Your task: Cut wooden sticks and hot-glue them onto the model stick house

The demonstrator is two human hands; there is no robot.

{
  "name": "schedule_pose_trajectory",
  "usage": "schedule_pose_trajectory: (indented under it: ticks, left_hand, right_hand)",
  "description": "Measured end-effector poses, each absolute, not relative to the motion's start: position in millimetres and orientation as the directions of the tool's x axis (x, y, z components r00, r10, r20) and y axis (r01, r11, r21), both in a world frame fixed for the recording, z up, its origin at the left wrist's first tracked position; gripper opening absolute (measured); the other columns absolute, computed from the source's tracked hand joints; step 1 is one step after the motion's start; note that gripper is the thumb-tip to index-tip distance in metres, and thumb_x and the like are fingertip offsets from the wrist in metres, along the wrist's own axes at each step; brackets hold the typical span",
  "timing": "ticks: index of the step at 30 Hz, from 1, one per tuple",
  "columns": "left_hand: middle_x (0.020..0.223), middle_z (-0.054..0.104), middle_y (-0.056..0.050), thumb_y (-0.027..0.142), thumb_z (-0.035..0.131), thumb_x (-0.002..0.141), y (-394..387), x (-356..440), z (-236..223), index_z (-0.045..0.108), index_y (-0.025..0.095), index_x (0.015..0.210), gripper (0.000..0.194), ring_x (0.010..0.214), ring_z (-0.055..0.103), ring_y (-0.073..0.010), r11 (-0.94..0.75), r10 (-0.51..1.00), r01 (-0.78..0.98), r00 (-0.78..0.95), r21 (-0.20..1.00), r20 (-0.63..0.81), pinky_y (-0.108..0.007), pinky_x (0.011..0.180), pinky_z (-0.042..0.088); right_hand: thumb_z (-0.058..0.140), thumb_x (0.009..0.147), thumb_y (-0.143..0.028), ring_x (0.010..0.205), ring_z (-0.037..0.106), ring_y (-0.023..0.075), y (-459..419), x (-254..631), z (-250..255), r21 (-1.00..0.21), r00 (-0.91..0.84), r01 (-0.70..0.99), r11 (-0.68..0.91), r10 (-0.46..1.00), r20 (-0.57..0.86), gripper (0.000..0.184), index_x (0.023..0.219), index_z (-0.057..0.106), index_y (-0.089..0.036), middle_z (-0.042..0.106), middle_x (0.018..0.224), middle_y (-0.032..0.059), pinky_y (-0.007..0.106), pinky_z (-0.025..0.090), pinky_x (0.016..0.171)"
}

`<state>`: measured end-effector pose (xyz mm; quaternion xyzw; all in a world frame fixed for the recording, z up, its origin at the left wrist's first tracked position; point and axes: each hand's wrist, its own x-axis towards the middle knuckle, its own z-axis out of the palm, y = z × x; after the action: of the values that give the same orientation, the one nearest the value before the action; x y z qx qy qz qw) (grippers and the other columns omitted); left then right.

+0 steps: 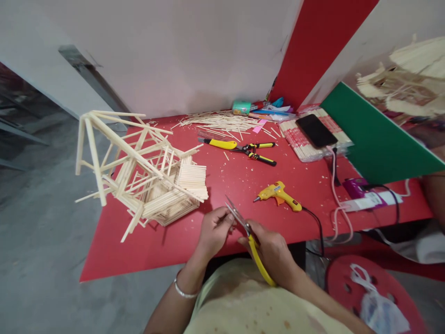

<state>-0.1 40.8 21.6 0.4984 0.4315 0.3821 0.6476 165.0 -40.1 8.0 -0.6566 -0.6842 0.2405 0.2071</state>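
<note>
My right hand (274, 248) grips a pair of scissors (255, 255) with yellow handles, their blades pointing up and to the left. Beside the blades, my left hand (217, 227) is closed in a pinch; what lies between its fingertips is too small to make out. Both hands are over the front edge of the red table (132, 255). To the left stands a model built of thin wooden sticks (170, 195), with a tall open frame on its left side. A yellow glue gun (280, 195) lies to the right of the hands.
Pliers (257, 153) and a yellow utility knife (222, 144) lie behind the hands. Loose sticks (222, 123) are spread along the wall. A phone (316, 131) rests on packs of sticks (299, 147). Cables run past a green board (378, 139). A red stool (378, 297) stands at right.
</note>
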Motion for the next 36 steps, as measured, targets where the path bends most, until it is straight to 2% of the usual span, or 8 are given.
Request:
schedule_pose_trajectory:
  ticks: [7,12,18,23,27,31,33,36]
  left_hand:
    - [0.064,0.062,-0.002,0.043,0.066,0.086,38,5,0,0.068,0.015,0.080,0.029,0.051,0.051,-0.0090,0.324,0.921,-0.185,0.285,0.928,-0.265,-0.020,0.049,0.041]
    - [0.068,0.066,-0.004,0.041,0.069,0.085,34,3,-5,0.071,0.013,0.085,0.028,0.051,0.054,-0.0088,0.355,0.927,-0.294,0.236,0.888,-0.292,-0.020,0.047,0.041]
    - [0.068,0.066,-0.004,0.037,0.073,0.082,23,-14,12,0.074,0.013,0.086,0.024,0.053,0.055,-0.0083,0.299,0.954,-0.403,0.089,0.865,-0.288,-0.019,0.047,0.041]
    - [0.064,0.066,-0.002,0.032,0.080,0.076,20,-32,32,0.075,0.014,0.083,0.020,0.049,0.052,-0.0067,0.282,0.947,-0.518,0.017,0.808,-0.320,-0.018,0.044,0.038]
    - [0.064,0.067,-0.003,0.033,0.080,0.074,23,-37,39,0.076,0.014,0.084,0.021,0.049,0.052,-0.0063,0.291,0.937,-0.572,0.007,0.767,-0.350,-0.017,0.044,0.038]
    - [0.067,0.069,-0.004,0.032,0.080,0.073,26,-38,42,0.077,0.015,0.085,0.021,0.049,0.052,-0.0064,0.272,0.941,-0.572,-0.011,0.774,-0.338,-0.018,0.045,0.038]
    - [0.068,0.070,-0.004,0.030,0.080,0.073,27,-37,42,0.078,0.016,0.086,0.020,0.050,0.052,-0.0064,0.260,0.945,-0.582,-0.011,0.771,-0.327,-0.018,0.045,0.039]
    - [0.067,0.070,-0.004,0.029,0.081,0.073,29,-36,42,0.078,0.016,0.084,0.018,0.049,0.052,-0.0063,0.255,0.946,-0.600,-0.008,0.759,-0.324,-0.018,0.044,0.037]
  right_hand:
    - [0.045,0.096,-0.055,0.054,0.062,0.0148,-35,175,1,-0.577,0.055,0.814,-0.070,0.998,-0.043,0.045,0.106,0.066,-0.017,0.067,0.066,0.0042,0.022,0.040,0.055]
    - [0.045,0.092,-0.064,0.063,0.070,0.0234,-14,179,16,-0.313,0.156,0.925,-0.214,0.967,-0.201,0.050,0.111,0.068,-0.024,0.072,0.068,0.0067,0.026,0.040,0.054]
    - [0.049,0.093,-0.046,0.069,0.071,0.0223,-1,145,7,-0.188,0.035,0.981,-0.054,0.994,-0.107,0.045,0.129,0.059,-0.019,0.075,0.088,0.0109,0.027,0.043,0.054]
    - [0.047,0.096,-0.044,0.064,0.069,0.0205,4,123,7,-0.159,-0.081,0.985,0.073,0.996,-0.046,0.042,0.119,0.065,-0.013,0.074,0.088,0.0141,0.027,0.039,0.050]
    - [0.043,0.099,-0.046,0.068,0.069,0.0191,6,133,23,-0.146,-0.150,0.979,0.145,0.988,-0.024,0.038,0.112,0.069,-0.022,0.074,0.085,0.0071,0.026,0.034,0.051]
    - [0.043,0.098,-0.039,0.083,0.068,0.0201,11,180,34,-0.094,0.023,0.996,-0.015,0.996,0.089,0.032,0.104,0.070,-0.023,0.074,0.097,0.0067,0.027,0.039,0.062]
    - [0.045,0.095,-0.033,0.096,0.066,0.0235,13,211,34,-0.031,0.145,0.989,-0.142,0.976,0.159,0.031,0.112,0.067,-0.019,0.070,0.112,0.0109,0.030,0.044,0.073]
    - [0.049,0.089,-0.034,0.100,0.063,0.0287,16,250,28,0.049,0.245,0.967,-0.249,0.966,0.082,0.041,0.122,0.061,-0.014,0.066,0.116,0.0164,0.035,0.046,0.077]
